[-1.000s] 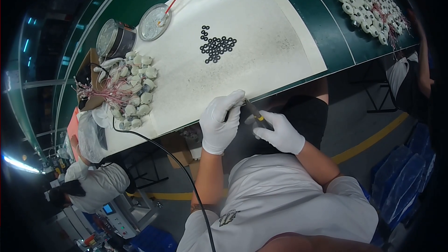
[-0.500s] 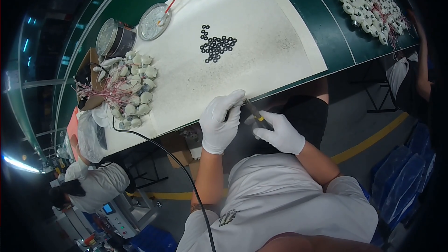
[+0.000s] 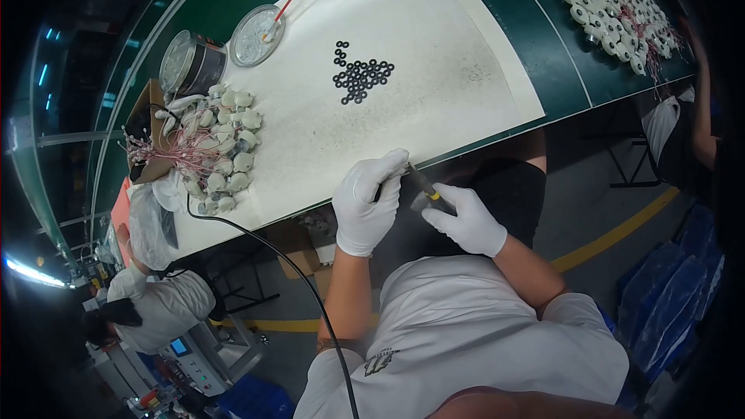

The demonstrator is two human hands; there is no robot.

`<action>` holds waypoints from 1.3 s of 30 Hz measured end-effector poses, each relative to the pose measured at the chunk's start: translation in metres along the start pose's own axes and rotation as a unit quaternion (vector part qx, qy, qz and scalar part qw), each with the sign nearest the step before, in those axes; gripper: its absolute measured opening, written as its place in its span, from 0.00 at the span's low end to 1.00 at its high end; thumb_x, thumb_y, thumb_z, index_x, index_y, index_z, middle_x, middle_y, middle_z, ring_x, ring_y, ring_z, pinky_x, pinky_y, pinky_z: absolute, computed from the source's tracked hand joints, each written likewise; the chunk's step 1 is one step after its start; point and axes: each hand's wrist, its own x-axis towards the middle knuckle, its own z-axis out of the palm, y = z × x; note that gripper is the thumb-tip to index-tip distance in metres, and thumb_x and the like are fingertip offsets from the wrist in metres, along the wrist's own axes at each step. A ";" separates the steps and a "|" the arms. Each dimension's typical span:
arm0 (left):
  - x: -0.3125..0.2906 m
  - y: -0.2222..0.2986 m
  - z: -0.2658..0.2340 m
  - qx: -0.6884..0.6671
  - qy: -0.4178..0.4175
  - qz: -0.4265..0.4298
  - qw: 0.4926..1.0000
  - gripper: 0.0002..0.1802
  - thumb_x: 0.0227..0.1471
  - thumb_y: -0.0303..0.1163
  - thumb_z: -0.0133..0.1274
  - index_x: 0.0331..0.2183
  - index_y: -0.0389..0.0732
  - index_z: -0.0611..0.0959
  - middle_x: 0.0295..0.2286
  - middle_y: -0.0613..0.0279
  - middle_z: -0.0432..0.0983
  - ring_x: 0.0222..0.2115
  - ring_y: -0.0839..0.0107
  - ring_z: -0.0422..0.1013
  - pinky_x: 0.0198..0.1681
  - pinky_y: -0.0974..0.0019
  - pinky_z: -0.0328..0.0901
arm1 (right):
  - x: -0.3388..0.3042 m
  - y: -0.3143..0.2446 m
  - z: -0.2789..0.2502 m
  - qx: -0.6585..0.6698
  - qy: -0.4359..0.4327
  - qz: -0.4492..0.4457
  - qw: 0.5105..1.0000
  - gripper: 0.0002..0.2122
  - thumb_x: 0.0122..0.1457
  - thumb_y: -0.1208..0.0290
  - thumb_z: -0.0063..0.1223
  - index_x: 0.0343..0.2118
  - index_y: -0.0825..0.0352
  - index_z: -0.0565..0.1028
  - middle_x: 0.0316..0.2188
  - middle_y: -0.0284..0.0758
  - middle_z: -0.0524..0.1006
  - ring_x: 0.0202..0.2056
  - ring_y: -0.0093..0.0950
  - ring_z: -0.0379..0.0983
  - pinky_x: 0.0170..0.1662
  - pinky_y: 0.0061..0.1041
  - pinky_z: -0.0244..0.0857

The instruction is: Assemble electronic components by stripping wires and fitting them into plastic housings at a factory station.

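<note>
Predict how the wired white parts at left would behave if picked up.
The thin pink wires would probably flop, since they curve loosely. The white parts may tumble, being rounded and heaped. Lifting one could snag others, as wires cross.

Beyond the left grip (image 3: 366, 208), the table (image 3: 330, 136) lies open up to the black rings (image 3: 362, 75), while leftward of it wired white parts (image 3: 223, 133) block the way.
</note>
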 end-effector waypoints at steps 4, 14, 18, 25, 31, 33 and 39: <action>0.000 0.000 0.000 -0.004 -0.003 0.001 1.000 0.18 0.50 0.16 0.65 0.44 0.42 0.87 0.31 0.61 0.85 0.31 0.66 0.81 0.35 0.66 0.73 | -0.001 -0.004 0.002 0.000 0.006 -0.006 1.000 0.07 0.66 0.74 0.55 0.42 0.71 0.79 0.25 0.29 0.76 0.24 0.13 0.68 0.29 0.19 0.64; 0.000 0.000 -0.001 -0.007 -0.006 -0.003 1.000 0.20 0.49 0.15 0.65 0.45 0.42 0.87 0.32 0.60 0.86 0.32 0.66 0.81 0.35 0.67 0.74 | -0.002 -0.001 0.000 0.039 -0.007 0.039 0.998 0.07 0.66 0.73 0.55 0.41 0.71 0.79 0.24 0.27 0.76 0.24 0.13 0.68 0.29 0.19 0.63; -0.001 -0.001 0.000 -0.020 -0.003 -0.005 1.000 0.20 0.50 0.15 0.64 0.45 0.41 0.87 0.32 0.60 0.86 0.32 0.66 0.81 0.35 0.67 0.74 | -0.001 0.004 -0.001 0.039 -0.005 0.021 0.999 0.07 0.64 0.74 0.56 0.42 0.71 0.78 0.24 0.27 0.74 0.24 0.13 0.67 0.30 0.19 0.64; -0.002 -0.002 0.000 -0.026 -0.002 -0.012 1.000 0.20 0.50 0.15 0.64 0.46 0.41 0.87 0.32 0.60 0.86 0.31 0.67 0.81 0.35 0.67 0.74 | 0.000 0.006 -0.002 0.040 -0.020 0.015 0.999 0.11 0.61 0.75 0.55 0.45 0.70 0.79 0.28 0.30 0.75 0.27 0.16 0.69 0.34 0.20 0.66; 0.000 0.000 -0.001 -0.009 -0.003 -0.002 1.000 0.20 0.50 0.15 0.64 0.46 0.41 0.87 0.32 0.60 0.85 0.31 0.66 0.81 0.36 0.67 0.74 | 0.001 0.003 -0.002 0.002 -0.029 0.002 1.000 0.14 0.59 0.73 0.56 0.48 0.70 0.79 0.29 0.34 0.76 0.33 0.21 0.72 0.42 0.24 0.68; 0.000 0.001 -0.001 -0.010 -0.003 -0.002 1.000 0.20 0.50 0.15 0.64 0.45 0.41 0.87 0.32 0.60 0.85 0.31 0.66 0.81 0.36 0.67 0.74 | 0.001 0.002 -0.002 -0.004 -0.026 -0.001 1.000 0.14 0.59 0.73 0.56 0.48 0.70 0.79 0.30 0.34 0.77 0.33 0.21 0.72 0.42 0.24 0.69; 0.000 0.001 -0.001 -0.001 -0.003 0.002 1.000 0.19 0.50 0.15 0.65 0.45 0.42 0.87 0.32 0.60 0.85 0.32 0.66 0.81 0.36 0.66 0.74 | 0.001 0.002 -0.001 -0.006 -0.026 -0.007 1.000 0.13 0.60 0.73 0.56 0.48 0.70 0.79 0.29 0.34 0.76 0.31 0.20 0.71 0.40 0.24 0.68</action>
